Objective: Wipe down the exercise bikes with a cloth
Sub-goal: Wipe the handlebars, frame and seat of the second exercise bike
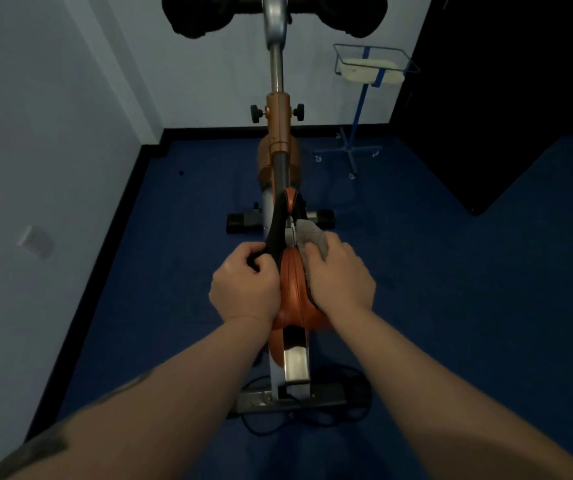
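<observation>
An orange and silver exercise bike stands in front of me, seen from behind its orange saddle. My left hand grips the black left edge of the saddle, fingers curled round it. My right hand holds a grey cloth against the saddle's right side near the nose. The black handlebars are at the top of the view.
A blue wheeled stand with a wire basket is to the right of the bike. A white wall runs along the left, a dark cabinet at right. Blue floor surrounds the bike; a black cable loops by the rear base.
</observation>
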The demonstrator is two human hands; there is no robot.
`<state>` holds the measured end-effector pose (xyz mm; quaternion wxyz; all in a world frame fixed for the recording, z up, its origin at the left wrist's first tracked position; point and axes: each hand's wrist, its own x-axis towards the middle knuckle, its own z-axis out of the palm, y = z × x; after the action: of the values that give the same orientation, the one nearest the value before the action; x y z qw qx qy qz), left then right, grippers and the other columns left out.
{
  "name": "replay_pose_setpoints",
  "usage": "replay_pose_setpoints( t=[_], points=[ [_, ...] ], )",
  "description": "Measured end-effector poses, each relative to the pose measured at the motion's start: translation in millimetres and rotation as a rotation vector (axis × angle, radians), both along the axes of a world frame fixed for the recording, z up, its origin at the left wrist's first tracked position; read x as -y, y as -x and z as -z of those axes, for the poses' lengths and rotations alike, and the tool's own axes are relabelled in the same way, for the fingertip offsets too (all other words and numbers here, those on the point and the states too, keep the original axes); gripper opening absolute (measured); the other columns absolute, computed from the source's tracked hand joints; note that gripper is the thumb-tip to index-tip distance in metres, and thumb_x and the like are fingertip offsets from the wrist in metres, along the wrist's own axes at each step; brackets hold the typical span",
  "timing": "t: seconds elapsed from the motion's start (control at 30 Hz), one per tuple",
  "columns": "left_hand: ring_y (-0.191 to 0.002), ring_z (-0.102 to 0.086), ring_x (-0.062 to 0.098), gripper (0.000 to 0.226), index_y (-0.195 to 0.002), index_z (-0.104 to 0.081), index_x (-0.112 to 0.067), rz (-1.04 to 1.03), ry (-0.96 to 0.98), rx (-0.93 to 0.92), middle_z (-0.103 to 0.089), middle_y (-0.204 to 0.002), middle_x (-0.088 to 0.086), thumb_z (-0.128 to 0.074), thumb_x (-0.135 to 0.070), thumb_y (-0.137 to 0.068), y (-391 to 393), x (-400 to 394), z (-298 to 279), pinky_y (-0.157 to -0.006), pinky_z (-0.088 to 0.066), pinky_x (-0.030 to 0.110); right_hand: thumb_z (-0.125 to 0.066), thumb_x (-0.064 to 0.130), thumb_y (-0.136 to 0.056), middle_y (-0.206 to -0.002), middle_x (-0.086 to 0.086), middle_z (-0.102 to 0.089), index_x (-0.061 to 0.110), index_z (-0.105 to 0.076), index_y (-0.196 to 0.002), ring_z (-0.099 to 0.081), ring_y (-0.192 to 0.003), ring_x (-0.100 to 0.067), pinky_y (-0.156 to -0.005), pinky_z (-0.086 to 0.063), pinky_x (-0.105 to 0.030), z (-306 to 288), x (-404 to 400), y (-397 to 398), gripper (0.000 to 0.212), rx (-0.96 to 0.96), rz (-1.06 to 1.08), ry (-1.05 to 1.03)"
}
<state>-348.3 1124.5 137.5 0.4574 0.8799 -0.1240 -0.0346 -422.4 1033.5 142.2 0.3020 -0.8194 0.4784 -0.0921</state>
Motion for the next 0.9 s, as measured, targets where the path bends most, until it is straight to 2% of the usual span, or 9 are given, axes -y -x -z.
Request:
replay_pose_setpoints(
  t=[0.07,0.17,0.37,0.47,0.57,0.63,0.73,0.8,0.9],
  points=[
    [-0.067,-0.061,0.013,0.020,-0.093,-0.068,-0.034,0.017,-0.012,-0.011,-0.064,-0.071,-0.011,-0.054,-0.024,-0.083,0.3,-1.0,-1.4,-0.062,-0.049,0.030,-0.032,0.046,-0.098,-0.134,0.005,-0.044,0.036,-0.037,-0.139,-0.043,-0.118,-0.017,-0.084,-0.043,-0.037,5.0,-15.4,16.5,0.043,0.064,-0.048,0.092],
    [-0.072,-0.062,0.016,0.019,-0.094,-0.067,-0.033,0.017,0.007,-0.011,-0.065,-0.081,-0.012,-0.055,-0.023,-0.083,-0.1,-0.6,-1.3,-0.066,-0.052,0.033,-0.026,0.050,-0.094,-0.147,0.006,-0.031,0.038,-0.027,-0.146,-0.030,-0.130,-0.017,-0.096,-0.044,-0.043,8.5,-33.7,37.9,0.053,0.083,-0.108,0.186],
    [-0.075,-0.062,0.014,0.019,-0.094,-0.068,-0.032,-0.007,0.009,-0.009,-0.065,-0.082,-0.012,-0.055,-0.023,-0.084,1.6,0.2,-1.9,-0.072,-0.054,0.038,-0.030,0.046,-0.100,-0.144,0.002,-0.035,0.033,-0.020,-0.151,-0.036,-0.127,-0.020,-0.099,-0.040,-0.044,-2.8,-9.1,10.9,0.054,-0.065,-0.192,0.148],
    [-0.073,-0.062,0.014,0.019,-0.092,-0.068,-0.034,-0.013,0.011,-0.013,-0.065,-0.080,-0.012,-0.056,-0.024,-0.083,1.9,0.0,-1.8,-0.069,-0.055,0.038,-0.031,0.045,-0.099,-0.155,0.000,-0.023,0.032,-0.021,-0.151,-0.023,-0.139,-0.020,-0.109,-0.035,-0.043,3.0,-32.5,38.6,0.055,-0.008,-0.233,0.232],
    [-0.065,-0.061,0.013,0.017,-0.092,-0.068,-0.034,-0.009,0.020,-0.002,-0.066,-0.077,-0.011,-0.058,-0.024,-0.082,1.1,0.4,0.4,-0.063,-0.054,0.035,-0.031,0.046,-0.096,-0.159,0.000,-0.016,0.032,-0.024,-0.151,-0.011,-0.145,-0.019,-0.112,-0.033,-0.044,7.0,-47.9,61.2,0.057,0.081,-0.257,0.204],
    [-0.063,-0.059,0.011,0.017,-0.091,-0.068,-0.033,-0.006,0.009,0.009,-0.065,-0.075,-0.011,-0.058,-0.024,-0.081,2.2,-0.5,-0.1,-0.059,-0.050,0.030,-0.027,0.048,-0.096,-0.158,0.001,-0.016,0.035,-0.021,-0.151,-0.015,-0.143,-0.019,-0.110,-0.034,-0.044,4.7,-32.2,48.2,0.057,0.062,-0.270,0.159],
    [-0.063,-0.059,0.010,0.017,-0.091,-0.069,-0.032,-0.010,0.007,0.033,-0.065,-0.076,-0.012,-0.058,-0.023,-0.082,2.1,-0.3,0.2,-0.059,-0.047,0.027,-0.029,0.046,-0.100,-0.151,-0.003,-0.030,0.034,-0.018,-0.151,-0.035,-0.131,-0.025,-0.101,-0.039,-0.046,-4.2,1.8,11.2,0.053,-0.036,-0.284,0.049],
    [-0.061,-0.059,0.009,0.017,-0.089,-0.069,-0.032,-0.014,0.020,0.039,-0.065,-0.076,-0.013,-0.058,-0.023,-0.082,2.0,0.2,0.4,-0.058,-0.047,0.027,-0.028,0.046,-0.100,-0.147,-0.005,-0.036,0.033,-0.016,-0.152,-0.041,-0.126,-0.026,-0.097,-0.041,-0.045,-3.5,9.1,0.3,0.054,-0.071,-0.247,0.003],
    [-0.060,-0.058,0.006,0.017,-0.088,-0.069,-0.033,-0.017,0.020,0.046,-0.064,-0.075,-0.014,-0.058,-0.022,-0.082,0.6,-0.4,3.0,-0.055,-0.046,0.026,-0.028,0.048,-0.098,-0.147,-0.001,-0.034,0.033,-0.020,-0.151,-0.037,-0.126,-0.022,-0.098,-0.041,-0.045,5.2,-14.7,20.0,0.055,-0.047,-0.224,0.184]
  ],
)
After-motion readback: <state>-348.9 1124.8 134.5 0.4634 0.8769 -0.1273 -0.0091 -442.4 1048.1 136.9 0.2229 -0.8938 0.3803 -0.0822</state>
